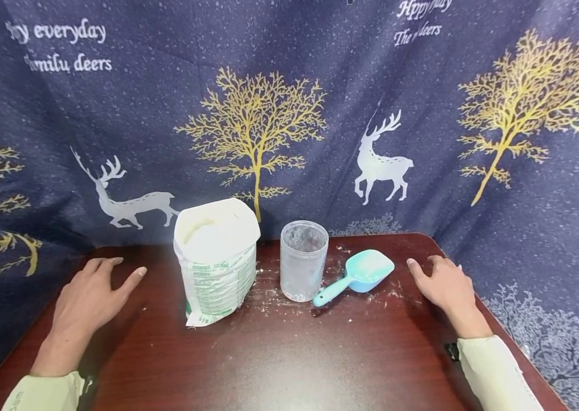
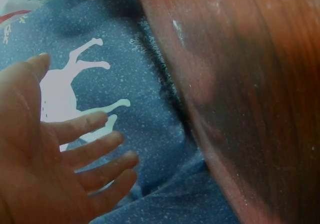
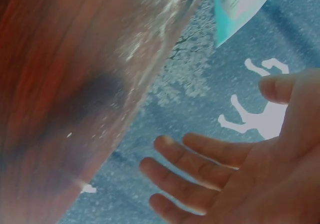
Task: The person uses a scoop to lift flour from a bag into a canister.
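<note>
My left hand (image 1: 89, 294) is over the left side of the table, thumb spread from the fingers and nothing held. To its right stands an open white bag (image 1: 219, 285) with green print, holding white powder (image 1: 212, 237). A cloudy clear plastic jar (image 1: 302, 274) without a lid stands upright beside the bag. Right of the jar lies a turquoise scoop (image 1: 366, 271), white powder in its bowl and its handle end near the jar's base. My right hand (image 1: 445, 285) is nearest the scoop, apart from it, with fingers extended and holding nothing.
White powder is scattered on the dark red-brown table (image 1: 279, 354) around the jar and scoop. Behind the table's far edge hangs a dark blue cloth (image 1: 289, 40) printed with deer and yellow trees.
</note>
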Action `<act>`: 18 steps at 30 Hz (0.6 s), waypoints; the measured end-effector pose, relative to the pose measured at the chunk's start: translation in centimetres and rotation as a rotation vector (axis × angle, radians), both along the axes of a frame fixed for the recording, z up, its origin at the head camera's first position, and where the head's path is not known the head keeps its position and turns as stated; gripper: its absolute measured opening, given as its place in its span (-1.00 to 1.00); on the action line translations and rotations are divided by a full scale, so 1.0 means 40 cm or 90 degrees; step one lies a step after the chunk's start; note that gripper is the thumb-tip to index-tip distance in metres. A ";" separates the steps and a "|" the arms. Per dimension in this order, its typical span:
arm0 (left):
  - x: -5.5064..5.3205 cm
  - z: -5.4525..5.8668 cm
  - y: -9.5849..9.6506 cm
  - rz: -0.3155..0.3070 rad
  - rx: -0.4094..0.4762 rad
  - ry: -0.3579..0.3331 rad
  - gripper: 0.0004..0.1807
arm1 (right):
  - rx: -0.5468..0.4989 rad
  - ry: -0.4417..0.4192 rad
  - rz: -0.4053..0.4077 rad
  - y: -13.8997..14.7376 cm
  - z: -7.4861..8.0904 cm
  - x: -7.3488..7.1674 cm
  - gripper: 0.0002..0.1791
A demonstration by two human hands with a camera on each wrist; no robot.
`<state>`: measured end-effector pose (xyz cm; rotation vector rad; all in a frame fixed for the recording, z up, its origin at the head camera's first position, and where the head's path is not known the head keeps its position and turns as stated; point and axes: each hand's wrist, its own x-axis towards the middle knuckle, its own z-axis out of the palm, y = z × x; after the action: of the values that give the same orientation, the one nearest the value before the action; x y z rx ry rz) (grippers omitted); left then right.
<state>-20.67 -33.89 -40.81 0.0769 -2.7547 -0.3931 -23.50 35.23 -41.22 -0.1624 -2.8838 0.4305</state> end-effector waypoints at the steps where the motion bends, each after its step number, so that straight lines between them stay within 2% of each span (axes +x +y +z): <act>1: 0.000 -0.001 0.000 -0.001 0.000 -0.001 -0.06 | -0.002 -0.003 -0.005 -0.007 0.003 0.002 -0.01; 6: 0.002 -0.001 0.003 0.004 0.003 -0.011 -0.04 | -0.008 -0.017 -0.019 -0.042 0.022 0.014 0.02; 11: 0.004 0.001 0.008 0.009 0.002 -0.011 -0.03 | -0.015 -0.034 -0.009 -0.060 0.036 0.025 0.01; 18: 0.002 0.004 0.012 0.010 0.001 -0.009 -0.05 | -0.033 -0.053 0.010 -0.082 0.051 0.039 -0.14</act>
<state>-20.58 -33.43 -40.66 0.1020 -2.7668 -0.3920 -21.96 31.96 -39.18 -0.1706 -2.9579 0.5144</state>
